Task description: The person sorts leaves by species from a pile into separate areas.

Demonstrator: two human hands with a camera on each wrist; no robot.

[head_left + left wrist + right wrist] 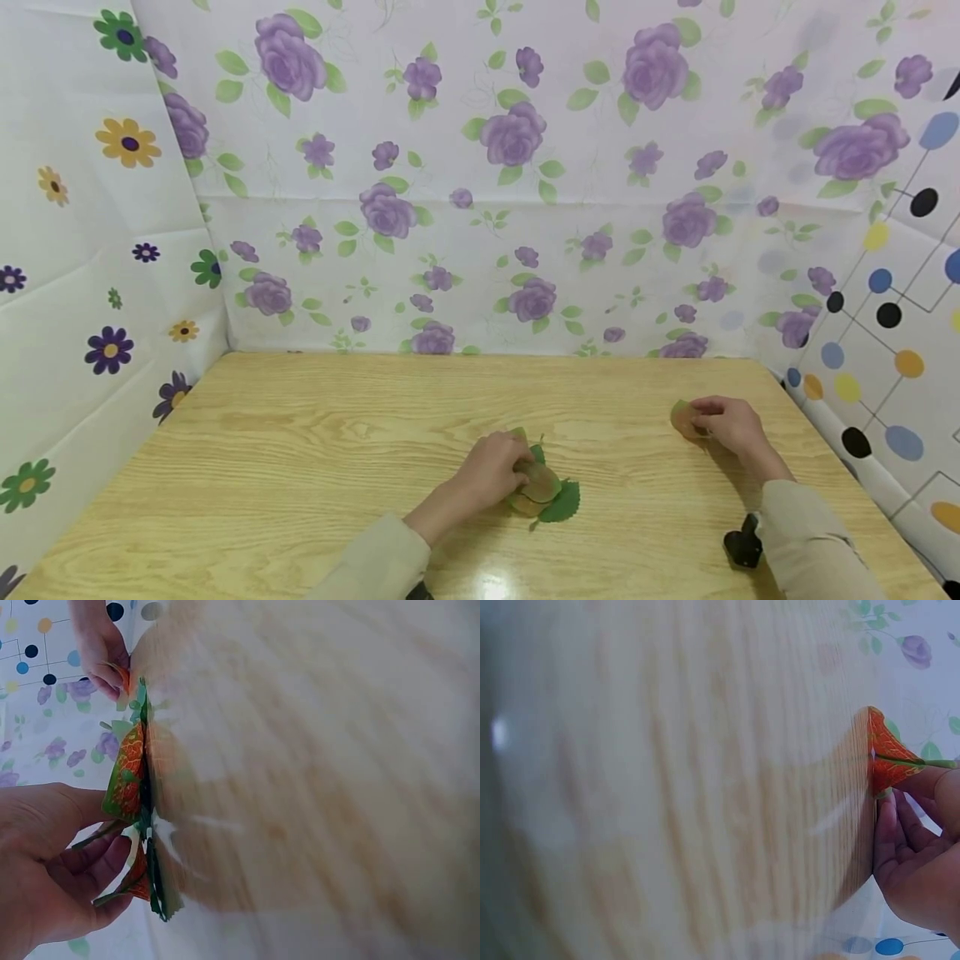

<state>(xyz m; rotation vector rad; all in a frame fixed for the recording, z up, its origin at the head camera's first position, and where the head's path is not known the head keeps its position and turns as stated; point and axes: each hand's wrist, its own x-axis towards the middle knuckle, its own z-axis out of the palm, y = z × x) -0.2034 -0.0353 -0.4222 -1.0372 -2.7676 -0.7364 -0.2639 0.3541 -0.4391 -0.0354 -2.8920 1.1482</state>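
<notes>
My left hand (pixel 489 468) is at a small pile of artificial leaves near the middle of the table, pinching an orange-brown leaf with a green edge (pixel 543 484). Dark green leaves (pixel 562 503) with toothed edges stick out around it. In the left wrist view, an orange-veined leaf (pixel 127 774) stands tilted by the thumb, and another orange leaf (pixel 138 876) is at the lower fingers. Off to the right, my right hand (pixel 737 425) pinches a single orange leaf (pixel 684 419) at the tabletop. Its green stem (pixel 930 763) shows in the right wrist view.
The wood-grain table (pixel 337 417) meets a purple-flowered cloth (pixel 465 275) at the back. Patterned cloths hang on the left (pixel 90 292) and right (pixel 900 333). A black wrist device (pixel 744 546) sits by the right sleeve.
</notes>
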